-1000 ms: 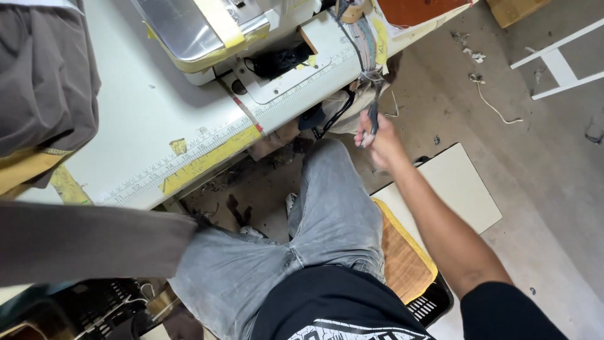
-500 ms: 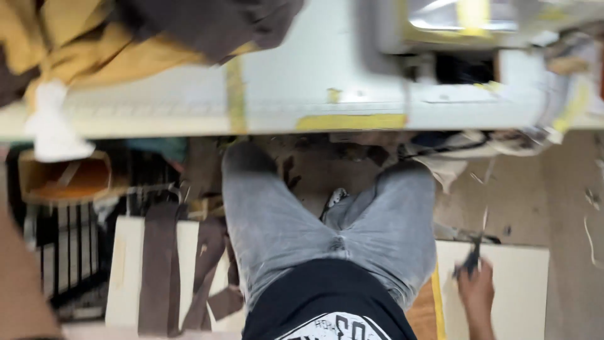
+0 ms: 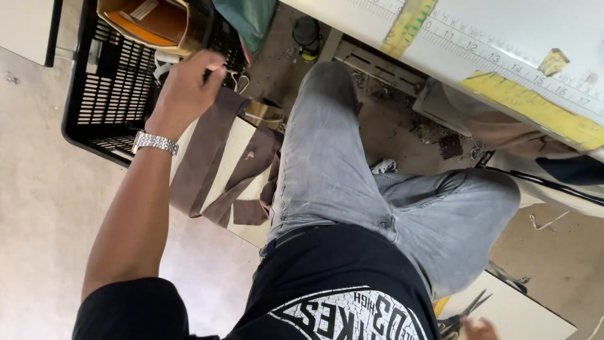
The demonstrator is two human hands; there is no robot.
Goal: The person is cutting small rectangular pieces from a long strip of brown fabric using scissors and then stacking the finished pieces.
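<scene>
Black crate [image 3: 100, 94], cardboard box [image 3: 151, 22] inside, left hand [image 3: 185, 85] reaching

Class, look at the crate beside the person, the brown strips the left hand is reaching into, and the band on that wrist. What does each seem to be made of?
Black crate: looks like moulded plastic, matt, with regular slotted walls.
Brown strips: apparently woven fabric, dull, lying limp and folded.
Wrist band: probably metal, with shiny silver links.
Left hand is at the strips' upper end.

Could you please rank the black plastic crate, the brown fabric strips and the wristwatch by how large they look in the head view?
1. Black plastic crate, largest, though partly cut off.
2. Brown fabric strips, nearly as big; the left hand touches them.
3. Wristwatch, clearly smallest.
</scene>
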